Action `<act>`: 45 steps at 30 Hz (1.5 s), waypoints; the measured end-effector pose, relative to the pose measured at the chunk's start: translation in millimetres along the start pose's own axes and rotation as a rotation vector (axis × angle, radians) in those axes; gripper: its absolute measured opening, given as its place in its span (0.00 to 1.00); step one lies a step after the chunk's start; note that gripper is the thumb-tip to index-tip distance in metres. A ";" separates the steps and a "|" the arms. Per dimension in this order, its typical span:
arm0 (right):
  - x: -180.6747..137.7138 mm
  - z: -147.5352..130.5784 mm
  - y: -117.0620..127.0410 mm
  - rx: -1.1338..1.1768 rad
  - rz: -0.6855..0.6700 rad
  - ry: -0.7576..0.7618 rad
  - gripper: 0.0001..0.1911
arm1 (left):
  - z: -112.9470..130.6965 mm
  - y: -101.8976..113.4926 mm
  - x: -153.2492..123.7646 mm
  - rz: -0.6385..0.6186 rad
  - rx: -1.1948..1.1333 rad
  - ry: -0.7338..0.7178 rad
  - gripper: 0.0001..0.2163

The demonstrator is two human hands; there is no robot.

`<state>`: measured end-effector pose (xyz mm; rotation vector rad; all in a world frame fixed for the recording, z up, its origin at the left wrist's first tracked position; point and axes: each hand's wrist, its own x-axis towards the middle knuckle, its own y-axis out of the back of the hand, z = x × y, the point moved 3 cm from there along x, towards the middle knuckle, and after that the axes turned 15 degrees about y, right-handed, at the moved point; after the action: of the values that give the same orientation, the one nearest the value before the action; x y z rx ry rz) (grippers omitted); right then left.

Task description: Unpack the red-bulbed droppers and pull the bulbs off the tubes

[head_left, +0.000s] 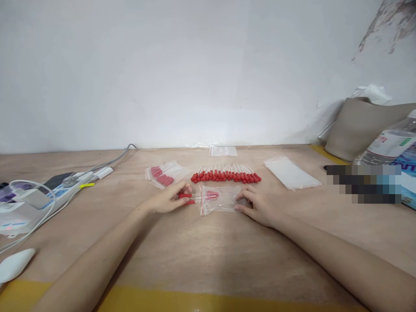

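My left hand [173,197] is closed around a few thin pale sticks with red ends [186,196]. Their far ends reach into the mouth of a clear zip bag [224,206] that lies flat, its red-lined opening facing left. More red ends show inside the bag near that opening. My right hand [255,206] pinches the bag's right, closed end. Just behind the bag, a long row of red-tipped sticks [227,175] lies side by side, red ends toward me. Beyond my left hand are overlapping zip bags [162,173] with red-tipped sticks inside.
A stack of flat zip bags [290,172] lies right of the row; a white packet [223,151] is by the wall. At left stand a power strip [69,190] with cables and a white mouse [16,264]. A plastic bottle [386,145] and grey bin [357,125] are at right.
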<state>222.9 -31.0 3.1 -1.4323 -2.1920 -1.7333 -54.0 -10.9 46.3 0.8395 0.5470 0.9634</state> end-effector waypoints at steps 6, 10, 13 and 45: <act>1.1 -2.0 1.0 0.005 -0.009 -0.008 0.08 | 2.3 -0.3 -3.0 -0.063 0.114 -0.007 0.18; 0.8 -2.1 1.0 0.005 -0.012 -0.017 0.08 | 8.5 -3.9 -5.5 -0.085 0.238 0.003 0.11; 0.7 -2.2 1.1 0.002 -0.009 -0.017 0.08 | 10.5 -4.0 -5.8 -0.051 0.264 0.029 0.10; 1.8 -2.5 1.5 0.007 -0.010 0.004 0.06 | 3.8 4.9 115.6 0.645 -0.043 0.655 0.07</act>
<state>221.5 -31.8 6.2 -1.4175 -2.2046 -1.7280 1.8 90.5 47.4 0.6560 0.8276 1.8657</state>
